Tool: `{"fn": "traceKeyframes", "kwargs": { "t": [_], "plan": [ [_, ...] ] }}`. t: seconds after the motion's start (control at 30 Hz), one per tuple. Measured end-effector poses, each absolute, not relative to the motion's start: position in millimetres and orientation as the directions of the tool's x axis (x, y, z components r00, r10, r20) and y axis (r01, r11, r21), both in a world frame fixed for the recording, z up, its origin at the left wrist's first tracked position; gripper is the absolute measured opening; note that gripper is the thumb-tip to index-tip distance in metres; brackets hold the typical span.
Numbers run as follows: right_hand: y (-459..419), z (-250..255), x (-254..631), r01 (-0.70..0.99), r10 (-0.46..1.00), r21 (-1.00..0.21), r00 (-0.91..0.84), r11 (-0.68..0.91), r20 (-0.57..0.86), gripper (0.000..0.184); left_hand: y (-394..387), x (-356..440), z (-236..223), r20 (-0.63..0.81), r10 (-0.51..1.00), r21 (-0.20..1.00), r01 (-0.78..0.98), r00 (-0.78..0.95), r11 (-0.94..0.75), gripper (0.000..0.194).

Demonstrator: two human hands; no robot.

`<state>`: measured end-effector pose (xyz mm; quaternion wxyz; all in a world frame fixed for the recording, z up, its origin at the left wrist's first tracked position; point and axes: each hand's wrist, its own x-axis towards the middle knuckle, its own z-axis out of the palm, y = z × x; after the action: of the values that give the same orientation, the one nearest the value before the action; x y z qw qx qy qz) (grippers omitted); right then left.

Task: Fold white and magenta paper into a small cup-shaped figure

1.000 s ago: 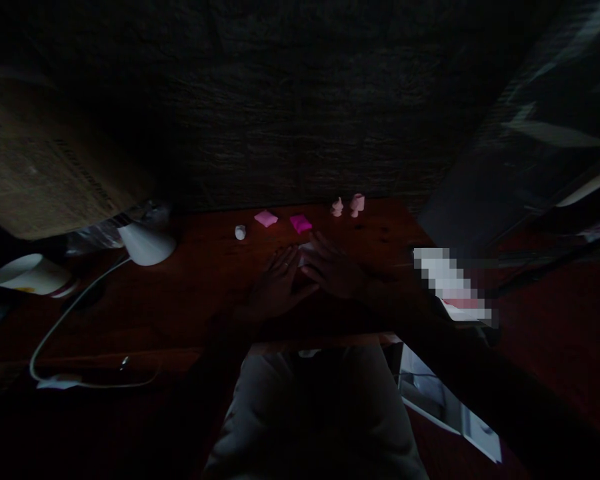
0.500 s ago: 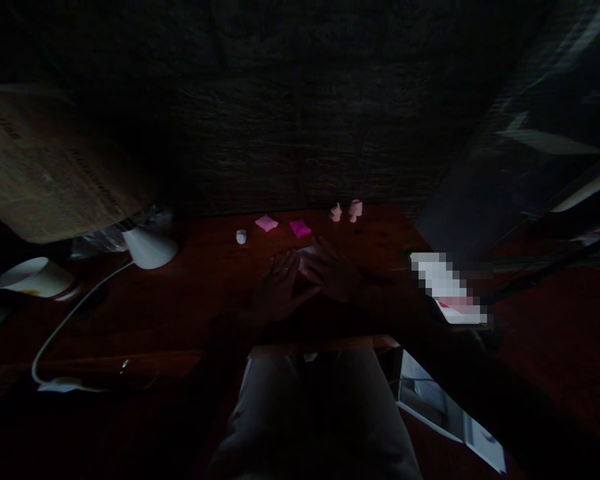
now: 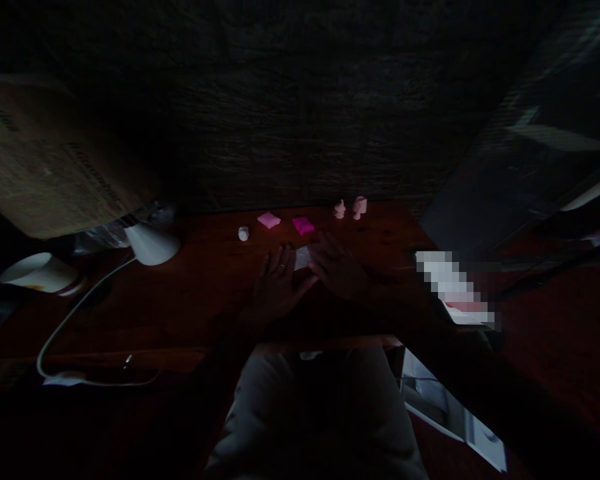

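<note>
The picture is very dark. My left hand (image 3: 275, 287) lies on the brown wooden table, fingers stretched out and a ring on one of them. To its right my right hand (image 3: 339, 267) lies palm down with its fingers extended. Between them is a small flat whitish piece (image 3: 303, 258), its right side partly under the right fingers; its material is not clear. Just beyond sit a magenta pillow-shaped piece (image 3: 303, 226) and a light pink pillow-shaped piece (image 3: 269, 220). A small white lump (image 3: 243, 233) is further left. Two small pale pink shaped pieces, one pointed (image 3: 340, 209) and one lamp-like (image 3: 359, 207), stand at the back.
On the left are a white cone-shaped base (image 3: 153, 245) with a white cable (image 3: 60, 327), a tilted paper cup (image 3: 40, 272) and a large brown printed shade (image 3: 45, 167). A blurred-out bright object (image 3: 455, 290) is at the right. A dark wall (image 3: 300, 120) rises behind the table.
My hands have drawn slightly apart, and more of the whitish piece shows between them. The whole view has shifted a little; the other pieces stay in place on the table.
</note>
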<state>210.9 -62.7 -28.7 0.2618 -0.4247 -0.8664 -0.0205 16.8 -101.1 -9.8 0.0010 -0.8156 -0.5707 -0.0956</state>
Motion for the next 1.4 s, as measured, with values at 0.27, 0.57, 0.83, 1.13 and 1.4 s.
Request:
{"fn": "traceKeyframes", "kwargs": {
  "t": [0.27,0.57,0.83,1.13,1.4],
  "plan": [
    [-63.0,-23.5,211.3,0.76,0.759,-0.218,-0.487,0.612,0.432,0.052,-100.6,16.9,-16.0,0.233,0.939,0.118,0.95,0.255,-0.287,0.086],
    [-61.1,-25.2,213.7,0.833,0.828,-0.223,-0.397,0.506,0.396,0.054,-97.7,15.0,-12.4,0.177,0.948,0.108,0.952,0.266,-0.287,0.09],
    [-60.6,-30.6,217.1,0.898,0.894,-0.201,-0.32,0.392,0.315,0.065,-95.3,14.3,-14.3,0.219,0.935,0.142,0.939,0.278,-0.312,0.086],
    [-55.6,-40.7,220.6,0.851,0.84,-0.24,-0.343,0.468,0.42,0.067,-89.7,18.3,-12.5,0.161,0.95,0.184,0.937,0.269,-0.296,0.088],
    [-48.5,-31.3,217.5,0.678,0.677,-0.132,-0.658,0.723,0.33,0.051,-88.8,26.2,-4.5,0.118,0.867,0.165,0.852,0.484,-0.497,0.086]
  ]
}}
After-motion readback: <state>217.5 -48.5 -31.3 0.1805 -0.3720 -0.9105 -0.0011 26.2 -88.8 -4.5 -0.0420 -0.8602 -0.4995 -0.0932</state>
